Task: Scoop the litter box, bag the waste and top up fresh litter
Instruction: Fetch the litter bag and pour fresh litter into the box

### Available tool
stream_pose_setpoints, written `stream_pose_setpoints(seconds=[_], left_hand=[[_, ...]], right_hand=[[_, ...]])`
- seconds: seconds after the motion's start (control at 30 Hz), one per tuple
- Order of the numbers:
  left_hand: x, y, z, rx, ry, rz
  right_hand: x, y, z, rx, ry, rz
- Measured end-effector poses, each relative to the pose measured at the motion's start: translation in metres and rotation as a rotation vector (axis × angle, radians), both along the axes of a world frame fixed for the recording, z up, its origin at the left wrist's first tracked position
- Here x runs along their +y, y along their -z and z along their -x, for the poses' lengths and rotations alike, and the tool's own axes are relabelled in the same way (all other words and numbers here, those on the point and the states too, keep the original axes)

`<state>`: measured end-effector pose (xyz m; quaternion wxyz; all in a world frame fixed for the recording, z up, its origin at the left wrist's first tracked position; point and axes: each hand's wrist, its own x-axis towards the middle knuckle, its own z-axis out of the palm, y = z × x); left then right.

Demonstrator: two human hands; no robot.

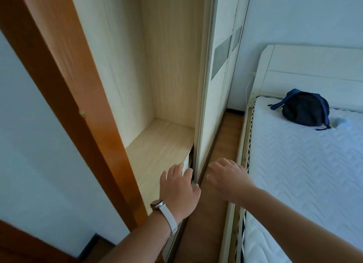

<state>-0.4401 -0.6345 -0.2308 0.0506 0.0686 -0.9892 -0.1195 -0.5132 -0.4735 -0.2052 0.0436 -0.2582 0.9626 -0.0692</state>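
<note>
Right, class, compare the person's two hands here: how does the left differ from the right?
The left hand has a white-strapped watch at its wrist; the right hand has a bare wrist. The left hand is at the edge of the sliding door; the right hand is over the floor beside the bed. Both are open, holding nothing.

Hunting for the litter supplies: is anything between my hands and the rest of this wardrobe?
Yes. The sliding door covers the wardrobe section right of the open compartment. The left hand is at the door's edge, the right hand in front of it. No litter supplies are visible.
</note>
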Motion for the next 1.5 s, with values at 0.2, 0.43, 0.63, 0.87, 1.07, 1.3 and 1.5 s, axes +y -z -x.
stream_pose_setpoints(seconds=[0.2, 0.43, 0.63, 0.87, 1.07, 1.3, 1.5], left_hand=[[0.002, 0.009, 0.055, -0.029, -0.140, -0.091], [-0.017, 0.044, 0.144, -0.051, -0.290, -0.147], [-0.068, 0.062, 0.214, -0.148, -0.470, -0.117], [-0.148, 0.055, 0.230, -0.224, -0.710, -0.050], [-0.217, 0.052, 0.184, -0.245, -0.996, -0.067], [-0.264, 0.049, 0.119, -0.226, -1.305, -0.080], [-0.284, 0.074, 0.090, -0.038, -1.617, -0.300]], right_hand=[[-0.009, 0.009, 0.066, -0.017, -0.056, -0.028], [-0.051, 0.035, 0.169, -0.048, -0.173, -0.017], [-0.107, 0.052, 0.272, -0.103, -0.357, -0.002], [-0.189, 0.060, 0.342, -0.138, -0.636, 0.029], [-0.273, 0.076, 0.336, -0.146, -0.898, 0.022], [-0.366, 0.080, 0.282, -0.223, -1.140, 0.025], [-0.433, 0.079, 0.230, -0.287, -1.168, 0.055]])
